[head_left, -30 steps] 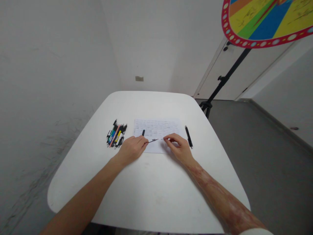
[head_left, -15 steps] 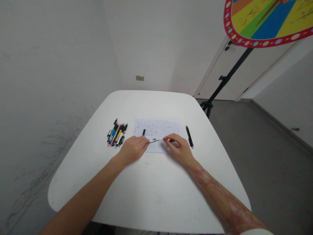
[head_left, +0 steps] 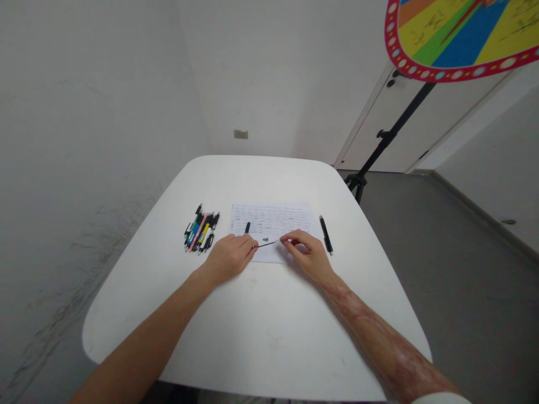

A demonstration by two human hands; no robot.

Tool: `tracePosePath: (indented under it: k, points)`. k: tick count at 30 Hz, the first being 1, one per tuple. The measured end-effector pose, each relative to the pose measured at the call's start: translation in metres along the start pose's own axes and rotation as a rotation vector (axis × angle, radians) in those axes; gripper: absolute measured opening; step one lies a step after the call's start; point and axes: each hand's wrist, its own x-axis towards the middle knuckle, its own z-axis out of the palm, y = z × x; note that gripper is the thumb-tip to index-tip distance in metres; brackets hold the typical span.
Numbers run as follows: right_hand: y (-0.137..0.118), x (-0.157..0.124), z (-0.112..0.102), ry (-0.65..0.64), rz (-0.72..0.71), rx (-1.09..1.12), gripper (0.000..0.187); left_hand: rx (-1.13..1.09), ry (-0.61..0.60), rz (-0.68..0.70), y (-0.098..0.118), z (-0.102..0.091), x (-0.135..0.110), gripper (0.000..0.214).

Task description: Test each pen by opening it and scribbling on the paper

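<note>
The white desk (head_left: pixel 252 320) is filling the floor here, and a written sheet of paper (head_left: pixel 295 217) is lying midway between its left and right edges. The right hand (head_left: pixel 309 251) is hovering or resting over the sheet, thumb and forefinger pinching together; the left hand (head_left: pixel 231 252) is covering the sheet's near left corner, fingers folded tight. A pile of pens (head_left: pixel 201 231) is sitting towards the desk's left edge, one black pen (head_left: pixel 325 235) towards the right. Now the thin dark rod (head_left: pixel 268 244): it's spanning the gap, left fingers gripping it, right fingertips holding the tiny pale tip at its other end; joined or merely touching, I can't tell. If the hands are pushing out of line, that rod could be bending or slipping. Just beyond it a grey bit (head_left: pixel 265 239) is lying loose; one careless knuckle could be knocking it away.
</note>
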Motion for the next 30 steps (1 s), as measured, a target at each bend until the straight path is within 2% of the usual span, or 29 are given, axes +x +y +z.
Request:
tracePosePath:
  k: [10, 30]
  points:
    - [0.0013, 0.0006, 0.001, 0.035, 0.005, 0.011, 0.017, 0.005, -0.004, -0.02, -0.0018, 0.0007, -0.0012, 0.022]
    - [-0.0047, -0.0002, 0.0024, -0.042, 0.029, 0.006, 0.014, 0.003, -0.013, 0.021, 0.0035, 0.0037, 0.0006, 0.023]
